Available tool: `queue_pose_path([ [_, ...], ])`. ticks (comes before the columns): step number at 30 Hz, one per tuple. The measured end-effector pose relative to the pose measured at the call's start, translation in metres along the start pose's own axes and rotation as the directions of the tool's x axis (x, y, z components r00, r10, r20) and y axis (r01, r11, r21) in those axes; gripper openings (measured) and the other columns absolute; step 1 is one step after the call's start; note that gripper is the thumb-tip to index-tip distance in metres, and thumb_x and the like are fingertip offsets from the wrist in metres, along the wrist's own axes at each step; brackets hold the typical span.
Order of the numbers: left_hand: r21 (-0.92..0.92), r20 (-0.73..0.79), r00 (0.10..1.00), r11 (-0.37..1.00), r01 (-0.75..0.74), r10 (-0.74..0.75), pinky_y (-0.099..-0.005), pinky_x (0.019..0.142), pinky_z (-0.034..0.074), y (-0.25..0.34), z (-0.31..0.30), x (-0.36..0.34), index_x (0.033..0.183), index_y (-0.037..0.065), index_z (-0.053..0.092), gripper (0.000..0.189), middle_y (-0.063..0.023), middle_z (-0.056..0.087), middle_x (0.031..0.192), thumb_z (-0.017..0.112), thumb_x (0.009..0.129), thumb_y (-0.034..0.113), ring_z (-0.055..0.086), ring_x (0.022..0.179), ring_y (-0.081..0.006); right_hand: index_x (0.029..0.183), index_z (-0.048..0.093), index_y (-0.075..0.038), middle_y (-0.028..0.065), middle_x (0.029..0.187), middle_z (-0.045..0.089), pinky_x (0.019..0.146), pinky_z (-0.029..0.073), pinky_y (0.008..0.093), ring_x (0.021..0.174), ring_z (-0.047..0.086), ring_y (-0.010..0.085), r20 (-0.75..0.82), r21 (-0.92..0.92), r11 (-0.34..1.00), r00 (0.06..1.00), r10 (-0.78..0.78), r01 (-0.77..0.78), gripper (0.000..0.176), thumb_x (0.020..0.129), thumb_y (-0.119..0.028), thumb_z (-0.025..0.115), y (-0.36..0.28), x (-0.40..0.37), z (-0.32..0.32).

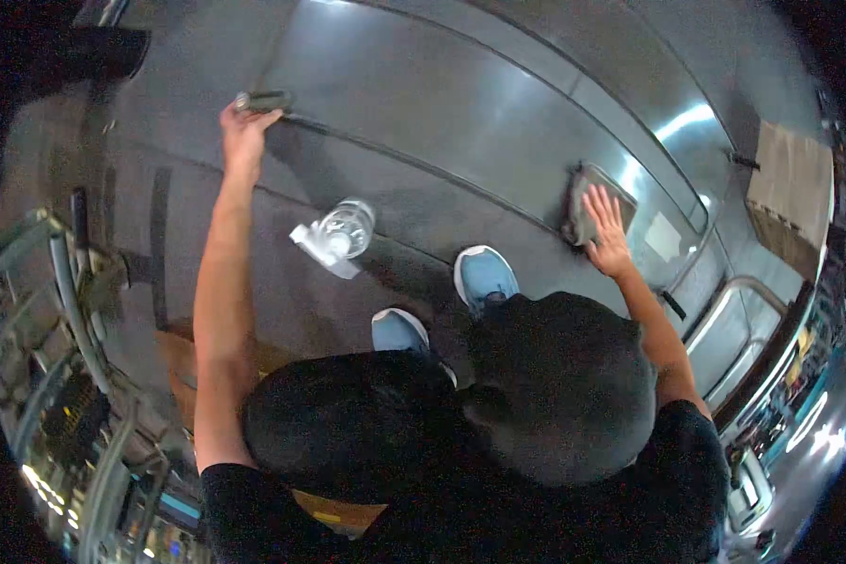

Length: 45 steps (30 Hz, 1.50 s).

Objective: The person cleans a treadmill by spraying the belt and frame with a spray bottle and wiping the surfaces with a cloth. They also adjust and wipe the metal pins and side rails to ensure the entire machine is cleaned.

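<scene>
My left hand [244,136] reaches forward to the lower left edge of a shiny metal panel [451,113]. Its fingers close around a dark piece [271,99] there, whose kind I cannot make out. On the right, my right hand [608,230] lies flat with fingers stretched over a folded grey cloth [585,209], pressing it against the metal. Between my arms, a clear plastic bottle [352,226] with a white top, which looks like a spray bottle, stands on the dark floor.
Blue shoes [486,273] are just below the panel. Cardboard boxes [788,193] sit at the right, near black handles [744,161] on the metal. Metal frames and bars [66,273] crowd the left side. A metal basin-like shape [738,329] shows at lower right.
</scene>
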<state>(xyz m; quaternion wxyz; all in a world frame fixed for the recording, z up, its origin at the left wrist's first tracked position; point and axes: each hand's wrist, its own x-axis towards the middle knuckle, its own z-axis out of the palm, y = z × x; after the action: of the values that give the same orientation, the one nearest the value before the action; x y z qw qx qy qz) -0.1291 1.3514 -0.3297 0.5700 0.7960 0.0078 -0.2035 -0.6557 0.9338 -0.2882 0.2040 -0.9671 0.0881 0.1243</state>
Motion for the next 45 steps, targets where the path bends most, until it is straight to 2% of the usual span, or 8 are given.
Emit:
queue_pose_path([
  [4,0.110,-0.026,0.998,0.992,0.058,-0.056,-0.0390,0.109,0.042,0.013,-0.001,-0.007,0.147,-0.003,0.028,0.089,-0.0172,0.062,0.125,0.086,0.078,0.002,0.060,0.118,-0.0256,0.165,0.024,-0.007,0.0165,0.172,0.018,0.129,0.005,0.0561,0.160,0.010,0.0357,-0.008,-0.121,0.962,0.969,0.246,-0.246,0.093,0.079,-0.028,0.054,0.059,-0.100,0.005],
  [10,-0.028,0.066,0.998,0.999,0.016,-0.014,-0.0396,0.111,0.041,-0.007,-0.006,0.007,0.139,-0.004,0.035,0.078,-0.0149,0.065,0.117,0.085,0.080,0.004,0.062,0.113,-0.0257,0.165,0.017,-0.002,0.0208,0.172,0.013,0.128,0.004,0.0577,0.160,0.006,0.0399,-0.025,-0.161,0.970,0.983,0.181,-0.183,0.094,0.085,-0.038,0.051,0.046,-0.075,0.006],
  [15,0.029,-0.005,1.000,0.999,-0.015,0.016,-0.0411,0.110,0.043,0.002,-0.001,-0.006,0.138,-0.006,0.033,0.079,-0.0226,0.059,0.128,0.086,0.080,0.005,0.057,0.123,-0.0289,0.165,0.016,-0.006,0.0171,0.173,0.014,0.129,0.007,0.0564,0.160,0.006,0.0365,0.200,-0.122,0.990,0.979,-0.051,0.077,0.108,0.079,-0.025,0.079,-0.035,0.078,-0.008],
  [22,-0.038,-0.027,0.999,0.998,0.043,-0.044,-0.0338,0.093,0.053,0.008,0.007,-0.014,0.142,-0.002,0.031,0.079,-0.0131,0.062,0.117,0.083,0.082,0.000,0.062,0.101,-0.0190,0.165,0.019,-0.007,0.0136,0.172,0.018,0.129,0.012,0.0551,0.160,0.013,0.0317,0.042,-0.131,0.892,0.901,-0.431,0.433,0.094,0.091,-0.034,0.070,-0.172,0.317,0.002],
  [30,-0.046,-0.050,0.999,0.999,-0.011,0.009,-0.0328,0.091,0.053,-0.006,0.008,-0.013,0.145,0.002,0.034,0.083,-0.0085,0.060,0.107,0.085,0.080,0.003,0.062,0.097,-0.0173,0.162,0.026,-0.005,0.0144,0.171,0.021,0.129,0.011,0.0540,0.159,0.016,0.0305,-0.102,-0.256,0.859,0.871,-0.480,0.443,0.078,0.100,-0.039,0.057,-0.266,0.482,0.027],
  [36,-0.144,0.032,0.999,0.989,-0.019,0.024,-0.0329,0.093,0.052,-0.003,0.008,-0.007,0.143,-0.001,0.032,0.080,-0.0137,0.061,0.118,0.084,0.082,0.002,0.063,0.100,-0.0186,0.163,0.026,-0.007,0.0103,0.172,0.021,0.130,0.010,0.0523,0.160,0.014,0.0277,-0.121,-0.243,0.879,0.886,-0.447,0.410,0.075,0.102,-0.041,0.054,-0.253,0.466,0.021],
  [38,-0.027,-0.003,0.999,0.999,0.047,-0.047,-0.0345,0.096,0.051,0.004,0.004,-0.014,0.143,-0.002,0.031,0.080,-0.0147,0.063,0.117,0.083,0.083,0.002,0.063,0.104,-0.0204,0.164,0.025,-0.009,0.0081,0.172,0.021,0.130,0.011,0.0517,0.160,0.015,0.0269,-0.153,-0.269,0.896,0.903,-0.402,0.354,0.075,0.102,-0.041,0.054,-0.224,0.440,0.018],
  [45,-0.062,0.028,1.000,0.998,-0.002,0.004,-0.0352,0.102,0.046,-0.008,-0.003,0.001,0.144,-0.004,0.032,0.081,-0.0151,0.064,0.117,0.083,0.082,-0.001,0.062,0.111,-0.0221,0.166,0.020,-0.015,0.0090,0.173,0.018,0.130,0.011,0.0524,0.160,0.015,0.0292,-0.136,-0.138,0.975,0.972,-0.194,0.176,0.085,0.094,-0.033,0.061,-0.071,0.238,-0.023],
])
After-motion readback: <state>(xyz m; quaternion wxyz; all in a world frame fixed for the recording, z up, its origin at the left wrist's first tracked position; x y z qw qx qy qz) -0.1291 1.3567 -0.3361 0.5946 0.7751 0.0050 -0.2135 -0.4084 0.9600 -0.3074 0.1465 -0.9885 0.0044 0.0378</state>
